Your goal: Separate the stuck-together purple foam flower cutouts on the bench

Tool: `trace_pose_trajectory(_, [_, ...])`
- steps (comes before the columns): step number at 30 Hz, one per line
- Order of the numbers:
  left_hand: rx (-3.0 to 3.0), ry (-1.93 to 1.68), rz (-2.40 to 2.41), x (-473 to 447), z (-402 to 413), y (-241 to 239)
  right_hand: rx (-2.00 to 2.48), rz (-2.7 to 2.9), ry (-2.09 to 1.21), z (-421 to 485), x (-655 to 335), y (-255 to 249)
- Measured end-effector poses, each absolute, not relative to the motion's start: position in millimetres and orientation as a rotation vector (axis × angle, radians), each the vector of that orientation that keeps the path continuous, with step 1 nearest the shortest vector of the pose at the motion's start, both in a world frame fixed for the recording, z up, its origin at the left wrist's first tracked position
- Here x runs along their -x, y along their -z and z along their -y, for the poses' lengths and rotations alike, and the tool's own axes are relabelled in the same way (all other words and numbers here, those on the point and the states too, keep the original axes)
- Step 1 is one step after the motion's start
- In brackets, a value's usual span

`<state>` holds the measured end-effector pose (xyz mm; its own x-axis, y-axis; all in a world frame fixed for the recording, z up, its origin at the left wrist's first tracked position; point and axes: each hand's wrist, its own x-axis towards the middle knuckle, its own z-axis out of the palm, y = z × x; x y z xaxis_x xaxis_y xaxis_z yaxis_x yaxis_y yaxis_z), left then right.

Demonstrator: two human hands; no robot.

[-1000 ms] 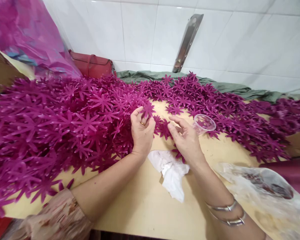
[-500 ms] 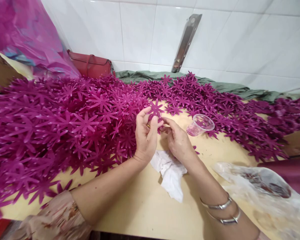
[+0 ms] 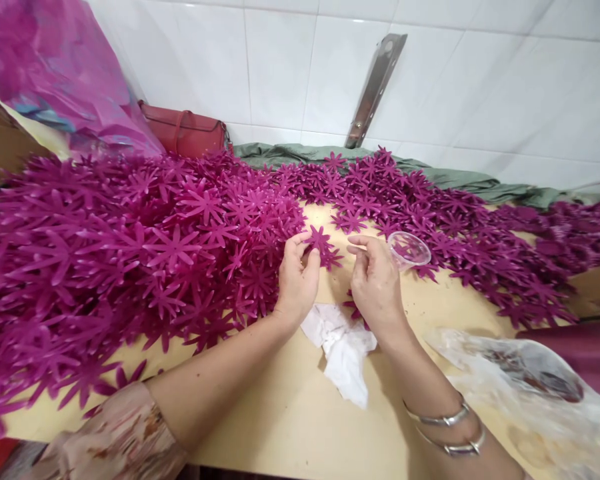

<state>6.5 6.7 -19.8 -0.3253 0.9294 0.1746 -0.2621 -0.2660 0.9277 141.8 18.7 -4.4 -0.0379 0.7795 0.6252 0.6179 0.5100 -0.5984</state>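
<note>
My left hand [image 3: 299, 280] pinches a magenta plastic flower piece [image 3: 320, 241] with narrow, spread petals, between thumb and fingers. Another such piece shows just behind it, and I cannot tell whether the two are joined. To the right, apart from the held flower, is my right hand [image 3: 377, 287], its fingers curled together. Anything between those fingertips is too small or hidden to make out. The clear plastic cup [image 3: 414, 247] lies beside its knuckles, with some magenta showing through. Below the right hand, a flower piece [image 3: 351, 307] is partly covered, near a crumpled white tissue [image 3: 344, 353].
A big heap of magenta flower pieces [image 3: 145, 247] covers the left side. A second pile [image 3: 460, 233] runs along the back right. Green cloth [image 3: 280, 155] and a red bag [image 3: 183, 130] lie by the tiled wall. At right is a clear plastic bag [image 3: 525, 393].
My right hand has drawn away from the flower piece to the right, towards the cup. My left hand still holds the flower, now slightly lower and tilted right.
</note>
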Motion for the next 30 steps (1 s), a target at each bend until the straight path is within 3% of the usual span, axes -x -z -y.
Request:
trace_pose_trajectory(7, [-1.062,-1.816,-1.074,1,-9,17,1.076,1.783,-0.088,-12,-136,-6])
trace_pose_trajectory(14, [-1.063,-1.652,-0.809,-6,-2,14,1.080,1.736,-0.021,-9,-134,-10])
trace_pose_trajectory(24, [-0.860,-1.596,-0.748,-6,-1,11,1.082,1.645,-0.306,-6,-135,-13])
trace_pose_trajectory(30, [-0.844,-1.566,-0.769,-3,-2,10,1.066,1.683,-0.309,-7,-136,-13])
